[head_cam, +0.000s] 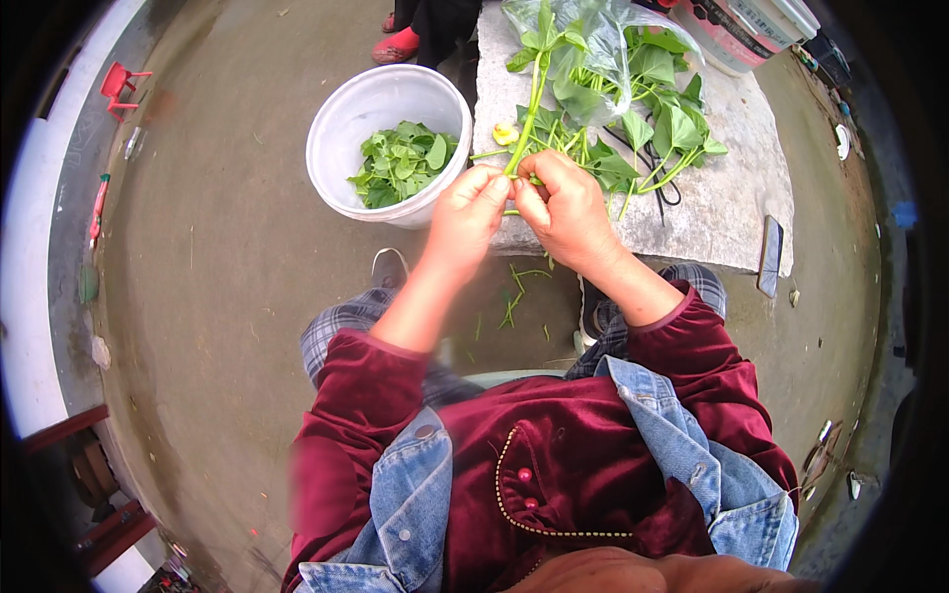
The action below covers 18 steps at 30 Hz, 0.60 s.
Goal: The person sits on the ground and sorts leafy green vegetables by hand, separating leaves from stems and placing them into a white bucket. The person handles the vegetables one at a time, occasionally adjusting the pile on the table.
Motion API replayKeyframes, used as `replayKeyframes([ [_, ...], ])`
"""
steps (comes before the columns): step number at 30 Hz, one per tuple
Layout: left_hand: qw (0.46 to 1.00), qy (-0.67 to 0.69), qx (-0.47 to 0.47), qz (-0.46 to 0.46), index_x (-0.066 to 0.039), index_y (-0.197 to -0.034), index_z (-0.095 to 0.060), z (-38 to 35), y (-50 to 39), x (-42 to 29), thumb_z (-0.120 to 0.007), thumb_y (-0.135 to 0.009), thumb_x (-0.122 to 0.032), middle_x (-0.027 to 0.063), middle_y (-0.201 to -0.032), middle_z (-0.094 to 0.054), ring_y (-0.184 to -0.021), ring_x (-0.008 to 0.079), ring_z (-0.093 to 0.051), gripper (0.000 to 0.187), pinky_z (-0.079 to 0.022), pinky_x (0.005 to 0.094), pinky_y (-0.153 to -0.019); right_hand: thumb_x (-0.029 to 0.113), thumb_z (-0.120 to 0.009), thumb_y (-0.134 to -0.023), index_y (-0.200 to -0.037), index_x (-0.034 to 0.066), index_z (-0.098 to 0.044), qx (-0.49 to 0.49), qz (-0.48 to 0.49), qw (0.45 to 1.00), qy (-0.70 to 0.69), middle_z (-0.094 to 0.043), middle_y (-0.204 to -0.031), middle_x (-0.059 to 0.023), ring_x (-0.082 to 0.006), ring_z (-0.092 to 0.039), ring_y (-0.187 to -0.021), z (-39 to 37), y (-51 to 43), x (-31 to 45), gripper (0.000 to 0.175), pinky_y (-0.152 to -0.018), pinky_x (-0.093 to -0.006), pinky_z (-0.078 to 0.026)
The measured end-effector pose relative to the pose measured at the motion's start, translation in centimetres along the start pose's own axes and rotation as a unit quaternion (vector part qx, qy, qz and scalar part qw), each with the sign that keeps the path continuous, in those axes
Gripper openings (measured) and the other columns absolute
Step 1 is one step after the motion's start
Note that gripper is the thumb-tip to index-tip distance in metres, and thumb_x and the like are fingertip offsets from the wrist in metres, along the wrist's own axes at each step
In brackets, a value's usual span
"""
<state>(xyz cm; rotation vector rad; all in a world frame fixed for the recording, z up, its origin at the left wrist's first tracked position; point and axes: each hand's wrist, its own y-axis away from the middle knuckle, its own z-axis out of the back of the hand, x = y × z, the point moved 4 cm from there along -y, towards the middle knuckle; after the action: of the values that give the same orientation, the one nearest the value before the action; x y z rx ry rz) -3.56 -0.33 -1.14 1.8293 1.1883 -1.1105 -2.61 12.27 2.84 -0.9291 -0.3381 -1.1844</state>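
Between both hands is a leafy green sprig point(531, 111), its thick stems pointing away from me and its leaves at the far end. My left hand point(468, 211) pinches the near end of the stems between thumb and fingertips. Right beside it, my right hand point(567, 207) pinches at the same stem end, its thumb and finger almost touching the left ones. Beyond my right hand, a heap of leafy stems point(671, 126) lies on a stone slab point(712, 230), partly under a clear plastic bag point(593, 89). Picked green leaves point(408, 159) fill the bottom of a white plastic bucket point(334, 156) at the left.
A phone point(770, 256) lies at the slab's right edge, and a dark cord point(660, 167) near the stems. A labelled tub point(741, 33) stands at the slab's far right. Stem scraps point(515, 300) litter the concrete floor point(222, 296). Another person's red shoe point(397, 46) shows behind the bucket.
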Motion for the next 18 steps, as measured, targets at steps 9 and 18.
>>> replayKeyframes([
  [9,0.991,-0.11,0.055,-0.06,-0.001,-0.087,-0.058,-2.2,0.6,0.4,-0.054,-0.089,-0.013,0.002,-0.076,-0.052,-0.062,0.0077,-0.047,0.014,-0.039,0.0213,-0.055,0.019,-0.047,-0.088,-0.073,0.0093,-0.05,0.085,-0.376,0.77,-0.508,-0.047,-0.063,0.0024,-0.0071,-0.042,-0.053,-2.7,1.5,-3.2,0.018,-0.046,-0.0194,-0.03],
  [18,0.996,-0.074,0.051,0.013,-0.007,-0.084,-0.054,-1.0,0.9,-0.1,-0.047,-0.093,-0.03,-0.0036,-0.066,-0.047,-0.058,0.005,-0.043,0.026,-0.034,0.0187,-0.052,0.026,-0.04,-0.094,-0.091,0.0092,-0.044,0.109,-0.366,0.673,-0.633,-0.041,-0.064,-0.0006,-0.0135,-0.04,-0.057,0.0,-0.3,-3.8,0.017,-0.052,-0.0246,-0.033],
])
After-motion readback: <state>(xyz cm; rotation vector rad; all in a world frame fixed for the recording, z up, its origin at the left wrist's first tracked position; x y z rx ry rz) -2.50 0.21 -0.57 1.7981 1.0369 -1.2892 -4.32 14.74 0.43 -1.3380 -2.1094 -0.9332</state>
